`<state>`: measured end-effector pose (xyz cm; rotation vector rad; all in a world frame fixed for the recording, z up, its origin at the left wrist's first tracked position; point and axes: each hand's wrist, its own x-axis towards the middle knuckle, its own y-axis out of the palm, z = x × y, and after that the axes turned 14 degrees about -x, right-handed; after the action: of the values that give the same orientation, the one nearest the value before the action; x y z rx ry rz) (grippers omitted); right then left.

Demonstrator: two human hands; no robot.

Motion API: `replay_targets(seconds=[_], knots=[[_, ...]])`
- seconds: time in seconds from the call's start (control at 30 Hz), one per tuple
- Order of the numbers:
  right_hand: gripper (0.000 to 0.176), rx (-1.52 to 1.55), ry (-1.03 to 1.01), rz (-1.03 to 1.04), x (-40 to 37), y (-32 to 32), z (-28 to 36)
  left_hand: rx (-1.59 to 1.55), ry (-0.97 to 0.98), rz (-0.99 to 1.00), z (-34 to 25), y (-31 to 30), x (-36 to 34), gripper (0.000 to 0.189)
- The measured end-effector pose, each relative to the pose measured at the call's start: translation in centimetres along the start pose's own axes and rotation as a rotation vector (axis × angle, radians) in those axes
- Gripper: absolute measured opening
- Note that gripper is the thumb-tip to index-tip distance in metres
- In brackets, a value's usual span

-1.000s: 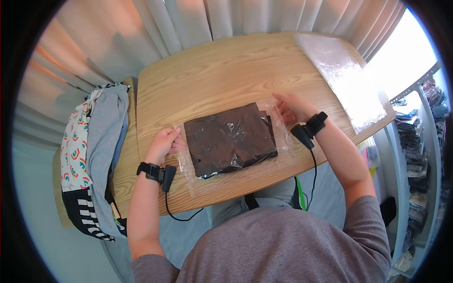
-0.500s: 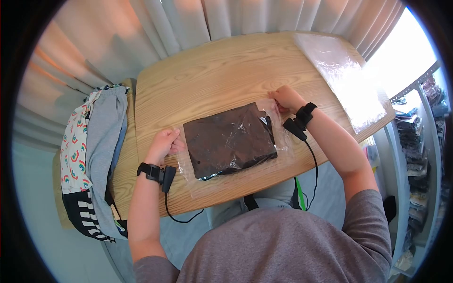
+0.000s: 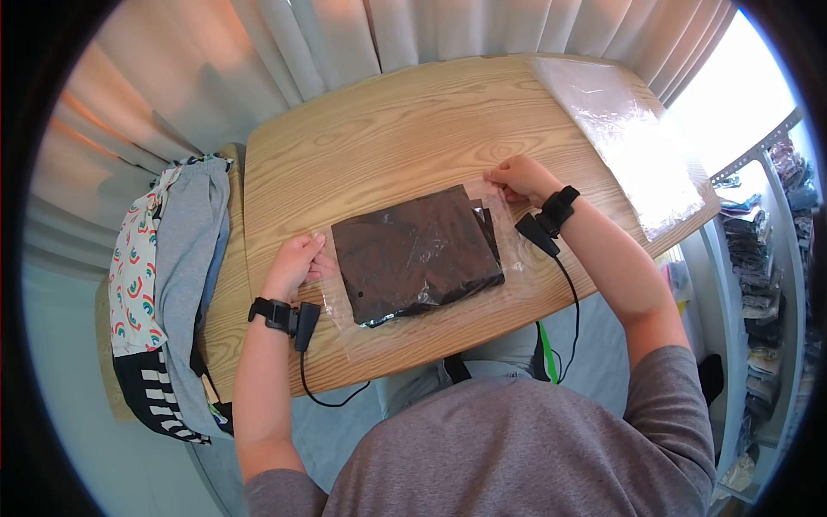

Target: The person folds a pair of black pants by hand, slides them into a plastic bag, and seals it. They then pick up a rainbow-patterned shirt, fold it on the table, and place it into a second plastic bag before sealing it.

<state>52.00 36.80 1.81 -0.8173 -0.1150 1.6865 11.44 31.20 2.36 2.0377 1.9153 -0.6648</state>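
Note:
A folded dark brown garment (image 3: 418, 254) lies inside a clear plastic bag (image 3: 345, 332) on the wooden table. My left hand (image 3: 303, 260) pinches the bag's left edge near its upper corner. At the bag's upper right corner, my right hand (image 3: 521, 181) has its fingers closed on the plastic. The bag lies flat, its clear margins showing around the garment. Black straps with small devices and cables sit on both wrists.
A stack of clear plastic bags (image 3: 620, 138) lies at the table's (image 3: 388, 121) right end. Folded clothes, with grey trousers (image 3: 191, 233) among them, are piled at the left. Shelves with packed items (image 3: 758, 284) stand at the right, and curtains (image 3: 448, 30) hang behind.
My right hand has moved very slightly left with the bag's corner. The plastic over the garment looks a little smoother. My left hand is almost where it was.

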Motion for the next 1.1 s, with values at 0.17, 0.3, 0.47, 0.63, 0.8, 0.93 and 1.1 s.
replay_targets(seconds=[0.17, 0.3, 0.47, 0.63, 0.8, 0.93, 1.1], knots=[[0.027, -0.016, 0.011, -0.077, -0.7, 0.2, 0.3, 0.027, 0.009, -0.007, 0.1, -0.1, 0.0, 0.031], [0.029, 0.17, 0.082, 0.021, -3.8, -0.4, 0.5, -0.162, -0.029, 0.003, -0.2, -0.4, -1.7, 0.036], [0.027, 0.118, 0.057, 0.197, -10.2, 0.8, -1.9, -0.195, -0.162, 0.098, 1.8, -0.7, -6.5, 0.032], [0.024, 0.053, 0.053, 0.187, -12.6, 2.4, -2.9, -0.092, -0.14, 0.211, 3.0, 0.3, -8.4, 0.021], [0.021, 0.124, 0.051, 0.099, -10.4, 2.3, -2.0, -0.145, -0.119, 0.146, 1.4, 1.4, -6.7, 0.019], [0.019, 0.27, 0.051, 0.09, -4.2, 0.1, -0.8, -0.126, -0.046, 0.087, -1.0, 2.0, -0.4, 0.021], [0.019, 0.452, -0.088, -0.018, 4.2, -1.9, 1.5, -0.246, 0.124, 0.043, -3.4, 2.3, 9.5, 0.02]])
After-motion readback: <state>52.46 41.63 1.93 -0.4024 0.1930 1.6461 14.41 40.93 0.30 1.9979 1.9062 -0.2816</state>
